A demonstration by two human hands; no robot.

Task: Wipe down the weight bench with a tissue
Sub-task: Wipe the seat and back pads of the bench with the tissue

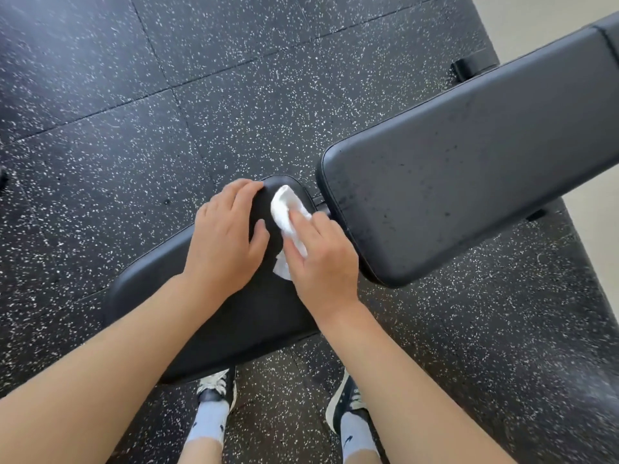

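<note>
The black padded seat (160, 279) of the weight bench lies below me, and its long back pad (469, 155) rises to the upper right. A crumpled white tissue (284, 209) lies on the seat's narrow far end. My right hand (321, 259) presses the tissue onto the pad with its fingers laid over it. My left hand (227, 236) rests on the seat's far left edge, fingers curved over the rim and thumb on top, just left of the tissue.
Black rubber floor tiles (167, 95) with white speckles surround the bench. My two feet in dark sneakers (345, 403) and white socks stand under the seat's near edge. A pale wall (536, 18) shows at the top right.
</note>
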